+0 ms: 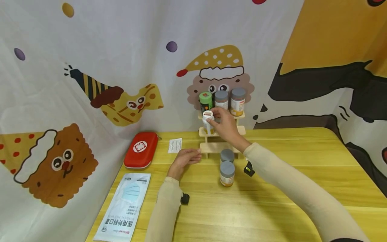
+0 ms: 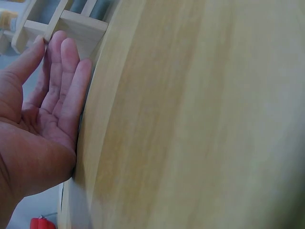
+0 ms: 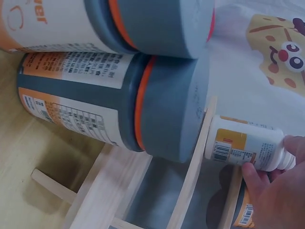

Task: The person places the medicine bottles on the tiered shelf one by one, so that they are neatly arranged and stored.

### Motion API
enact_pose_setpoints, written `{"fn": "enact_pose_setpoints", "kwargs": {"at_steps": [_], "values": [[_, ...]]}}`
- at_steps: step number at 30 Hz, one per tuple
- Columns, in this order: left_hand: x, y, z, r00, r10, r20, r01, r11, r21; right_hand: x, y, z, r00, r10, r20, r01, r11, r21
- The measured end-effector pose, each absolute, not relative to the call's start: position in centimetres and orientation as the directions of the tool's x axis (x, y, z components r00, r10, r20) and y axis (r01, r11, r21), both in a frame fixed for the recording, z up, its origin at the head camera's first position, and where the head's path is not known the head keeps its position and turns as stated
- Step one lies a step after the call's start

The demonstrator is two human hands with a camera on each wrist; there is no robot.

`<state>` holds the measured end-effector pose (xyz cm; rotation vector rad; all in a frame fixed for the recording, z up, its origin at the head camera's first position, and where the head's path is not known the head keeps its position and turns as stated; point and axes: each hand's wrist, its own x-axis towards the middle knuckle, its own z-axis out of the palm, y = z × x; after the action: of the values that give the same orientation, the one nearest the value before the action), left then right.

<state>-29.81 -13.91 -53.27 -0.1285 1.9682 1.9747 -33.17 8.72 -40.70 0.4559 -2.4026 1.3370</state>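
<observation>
From here, the right hand's fingers pinch the white bottle, probably light, stiff and slick, best held near the cap, at one o'clock from the left hand, which pinches the wooden rack.

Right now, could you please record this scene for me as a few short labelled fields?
right hand: pinches white bottle at middle shelf
left hand: touches wooden rack, bottom shelf's left end
top shelf: green-capped bottle, two gray-capped jars
before rack: two more jars
table's left side: red case, mask packet, printed slip
</observation>
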Motion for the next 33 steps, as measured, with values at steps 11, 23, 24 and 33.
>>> {"fn": "enact_pose_setpoints", "kwargs": {"at_steps": [11, 23, 24, 33], "values": [[-29.9, -13.9, -53.5, -0.938, 0.176, -0.298, -0.298, 0.028, 0.954, -33.2, 8.4, -40.4, -0.899, -0.101, 0.427, -0.416, 0.507, -0.755], [-30.0, -14.0, -53.5, -0.935, 0.189, -0.301, -0.301, 0.024, 0.953, -33.0, 8.3, -40.7, -0.883, -0.108, 0.457, -0.437, 0.547, -0.714], [-30.0, -14.0, -53.5, -0.935, 0.191, -0.300, -0.301, 0.025, 0.953, -33.0, 8.3, -40.7, -0.884, -0.106, 0.456, -0.435, 0.543, -0.718], [-29.9, -13.8, -53.5, -0.937, 0.185, -0.295, -0.296, 0.025, 0.955, -32.2, 10.2, -41.5, -0.912, -0.101, 0.397, -0.396, 0.462, -0.793]]}}
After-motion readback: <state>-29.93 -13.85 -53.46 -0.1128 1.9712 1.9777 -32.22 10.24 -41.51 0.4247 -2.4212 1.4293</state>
